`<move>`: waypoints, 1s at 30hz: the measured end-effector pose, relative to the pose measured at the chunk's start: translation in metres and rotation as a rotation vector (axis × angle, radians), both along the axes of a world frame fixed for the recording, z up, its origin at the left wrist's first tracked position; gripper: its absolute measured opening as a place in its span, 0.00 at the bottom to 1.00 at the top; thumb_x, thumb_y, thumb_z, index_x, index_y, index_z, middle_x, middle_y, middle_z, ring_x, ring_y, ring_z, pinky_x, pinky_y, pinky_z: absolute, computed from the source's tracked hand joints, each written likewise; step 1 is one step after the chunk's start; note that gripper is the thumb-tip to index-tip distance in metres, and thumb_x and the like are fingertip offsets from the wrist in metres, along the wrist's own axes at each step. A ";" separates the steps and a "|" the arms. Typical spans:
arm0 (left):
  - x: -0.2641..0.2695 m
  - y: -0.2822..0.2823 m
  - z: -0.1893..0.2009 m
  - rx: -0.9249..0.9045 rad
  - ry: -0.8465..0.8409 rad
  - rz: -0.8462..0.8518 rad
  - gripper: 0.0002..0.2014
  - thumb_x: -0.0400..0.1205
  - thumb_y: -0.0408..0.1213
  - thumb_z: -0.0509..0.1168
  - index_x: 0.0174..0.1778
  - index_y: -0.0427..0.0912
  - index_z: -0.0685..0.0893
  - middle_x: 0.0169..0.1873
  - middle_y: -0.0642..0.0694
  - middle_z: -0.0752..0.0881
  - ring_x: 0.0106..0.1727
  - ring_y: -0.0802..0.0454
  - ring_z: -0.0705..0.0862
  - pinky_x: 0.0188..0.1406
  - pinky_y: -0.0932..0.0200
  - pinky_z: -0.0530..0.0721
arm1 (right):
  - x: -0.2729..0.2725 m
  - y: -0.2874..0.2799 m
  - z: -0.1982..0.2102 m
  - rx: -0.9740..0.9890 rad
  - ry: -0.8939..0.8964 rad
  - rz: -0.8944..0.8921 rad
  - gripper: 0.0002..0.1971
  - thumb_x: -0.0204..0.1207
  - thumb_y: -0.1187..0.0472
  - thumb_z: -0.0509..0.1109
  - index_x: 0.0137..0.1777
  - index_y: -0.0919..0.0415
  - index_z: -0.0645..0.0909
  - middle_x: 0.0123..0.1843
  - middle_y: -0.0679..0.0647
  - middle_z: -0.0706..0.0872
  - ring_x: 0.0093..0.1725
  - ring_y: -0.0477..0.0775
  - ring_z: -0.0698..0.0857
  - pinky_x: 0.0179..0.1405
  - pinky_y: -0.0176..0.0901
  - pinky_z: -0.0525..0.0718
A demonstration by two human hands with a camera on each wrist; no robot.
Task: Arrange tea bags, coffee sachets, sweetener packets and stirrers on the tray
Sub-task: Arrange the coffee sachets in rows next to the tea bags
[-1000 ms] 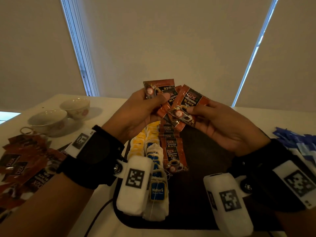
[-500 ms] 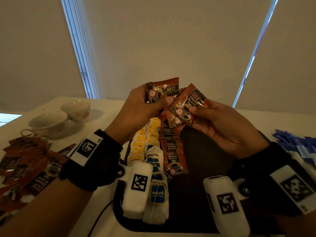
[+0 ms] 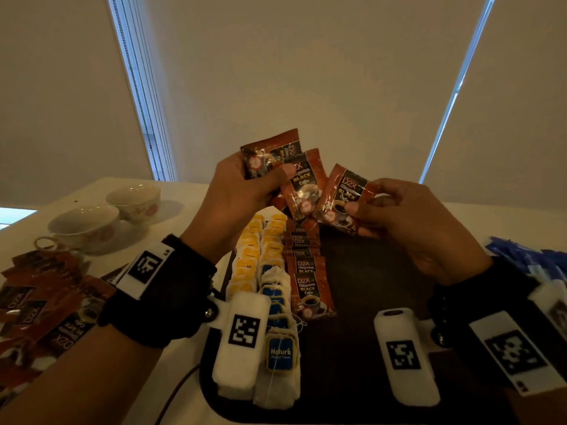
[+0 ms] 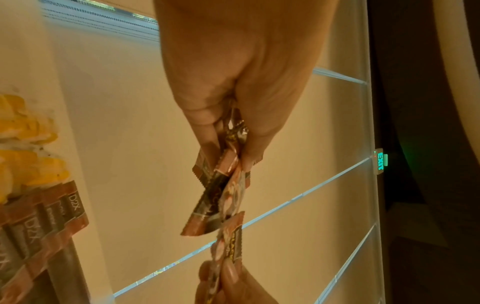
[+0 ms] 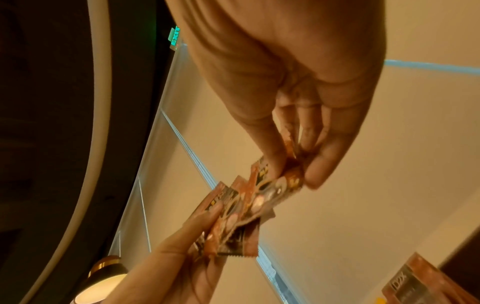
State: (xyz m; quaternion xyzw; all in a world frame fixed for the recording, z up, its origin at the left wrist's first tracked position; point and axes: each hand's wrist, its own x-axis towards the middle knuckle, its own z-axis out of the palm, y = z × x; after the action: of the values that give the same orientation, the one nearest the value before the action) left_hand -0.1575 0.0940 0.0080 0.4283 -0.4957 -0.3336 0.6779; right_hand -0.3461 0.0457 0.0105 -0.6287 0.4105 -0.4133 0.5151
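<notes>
The left hand (image 3: 236,191) is held up above the tray, and a small bunch of coffee sachets (image 3: 285,173) is gripped between its thumb and curled fingers. Just to the right, one single sachet (image 3: 345,197) is pinched by the thumb and fingertips of the right hand (image 3: 408,222). This sachet is just beside the bunch, and it looks as if it is being pulled away from it.

Far left on the worktop (image 3: 190,197), a loose pile of more sachets (image 3: 40,314) is seen, with two cups (image 3: 89,222) behind it. Next comes the dark tray (image 3: 368,286). On its left part, a row of yellow tea bags (image 3: 254,253) and a row of blue-tagged tea bags (image 3: 276,302) are laid. Beside them, a row of coffee sachets (image 3: 303,271) is laid, each one partly over the next. The right part of the tray is bare. Far right, some blue packets (image 3: 521,256) are seen at the edge of the view; what they are cannot be told. No stirrers can be made out.

The step in hand is judged to be adding one more sachet to the coffee row. To do it well, only one sachet should be taken, so the bunch should be held tight while the single one is slid free. The sachet should be turned so its picture faces up like the others. It should be laid in line with the row and lapped the same way, and the tea bags next to it should not be bumped.
</notes>
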 end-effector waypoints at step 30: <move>0.018 0.000 0.006 -0.015 -0.122 0.059 0.12 0.78 0.31 0.69 0.56 0.47 0.81 0.52 0.48 0.89 0.49 0.53 0.90 0.46 0.57 0.88 | -0.003 0.007 -0.024 0.267 0.950 0.381 0.01 0.74 0.65 0.72 0.44 0.58 0.83 0.37 0.49 0.88 0.36 0.42 0.86 0.38 0.34 0.83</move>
State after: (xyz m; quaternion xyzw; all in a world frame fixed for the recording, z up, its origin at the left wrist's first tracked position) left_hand -0.1393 0.0942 0.0138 0.4574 -0.5256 -0.2830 0.6591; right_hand -0.3490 0.0523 -0.0137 -0.7392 0.5261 0.0738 0.4139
